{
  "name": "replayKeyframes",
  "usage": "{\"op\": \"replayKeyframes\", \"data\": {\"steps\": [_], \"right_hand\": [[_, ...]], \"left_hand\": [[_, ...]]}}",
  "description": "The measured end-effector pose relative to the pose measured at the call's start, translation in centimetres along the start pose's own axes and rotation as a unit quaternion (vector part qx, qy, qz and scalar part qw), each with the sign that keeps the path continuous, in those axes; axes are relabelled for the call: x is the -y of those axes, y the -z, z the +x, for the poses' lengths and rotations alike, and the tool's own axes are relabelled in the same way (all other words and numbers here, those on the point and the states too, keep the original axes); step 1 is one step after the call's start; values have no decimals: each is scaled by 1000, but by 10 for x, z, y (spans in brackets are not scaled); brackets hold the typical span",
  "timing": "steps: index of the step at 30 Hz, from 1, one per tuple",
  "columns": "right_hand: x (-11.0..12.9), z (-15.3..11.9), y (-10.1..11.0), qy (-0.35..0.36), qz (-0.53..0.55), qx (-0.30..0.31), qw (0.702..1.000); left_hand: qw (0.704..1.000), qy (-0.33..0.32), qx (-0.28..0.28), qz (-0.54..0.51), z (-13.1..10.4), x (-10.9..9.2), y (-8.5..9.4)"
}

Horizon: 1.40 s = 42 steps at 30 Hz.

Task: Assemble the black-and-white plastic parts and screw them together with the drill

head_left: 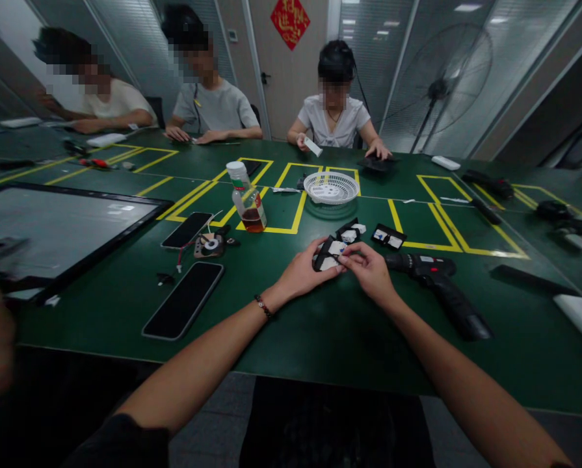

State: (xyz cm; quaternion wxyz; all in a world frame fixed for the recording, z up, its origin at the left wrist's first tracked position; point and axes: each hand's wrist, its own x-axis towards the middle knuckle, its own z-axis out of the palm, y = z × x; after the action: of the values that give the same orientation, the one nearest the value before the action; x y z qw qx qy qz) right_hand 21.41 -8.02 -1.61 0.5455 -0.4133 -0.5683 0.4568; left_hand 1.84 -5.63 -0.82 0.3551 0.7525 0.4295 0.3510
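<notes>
My left hand (pixel 301 273) is closed around a small black piece with white patches (pixel 328 255), just above the green table. My right hand (pixel 367 272) touches the same piece with thumb and forefinger pinched at its near right side. Whatever lies between those fingertips is too small to make out. Two similar black pieces with white patches lie beyond my hands: one (pixel 352 231) directly behind, the other (pixel 388 236) to the right. A black cordless drill (pixel 434 276) rests on its side right of my right hand.
A bottle of brown liquid (pixel 252 211) and a white plastic basket (pixel 330 188) stand farther back. Phones (pixel 183 302) and a small coil part with wires (pixel 209 245) lie left. A large framed panel (pixel 76 227) fills the far left. Several people sit around the table.
</notes>
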Motion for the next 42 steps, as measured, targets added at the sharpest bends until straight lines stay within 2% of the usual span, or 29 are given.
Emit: {"op": "replayKeyframes", "data": {"steps": [7,11,17,25,33,42], "right_hand": [[-4,0,0,-47,33,21,998],[-8,1,-1,-96,56,59,992],[-1,-2,-1,-98,74,40,992],[1,-4,-3,-80,58,59,993],[9,-5,-6,-94,74,56,991],[4,-7,-14,10,-9,8,1000]], "left_hand": [[997,-39,-12,59,-1,-5,8],[997,-62,-10,56,-1,-6,11],[997,-74,0,20,-2,-9,13],[997,10,2,-77,0,3,1],[982,39,30,-183,3,8,-4],[973,67,30,-221,4,6,-7]]}}
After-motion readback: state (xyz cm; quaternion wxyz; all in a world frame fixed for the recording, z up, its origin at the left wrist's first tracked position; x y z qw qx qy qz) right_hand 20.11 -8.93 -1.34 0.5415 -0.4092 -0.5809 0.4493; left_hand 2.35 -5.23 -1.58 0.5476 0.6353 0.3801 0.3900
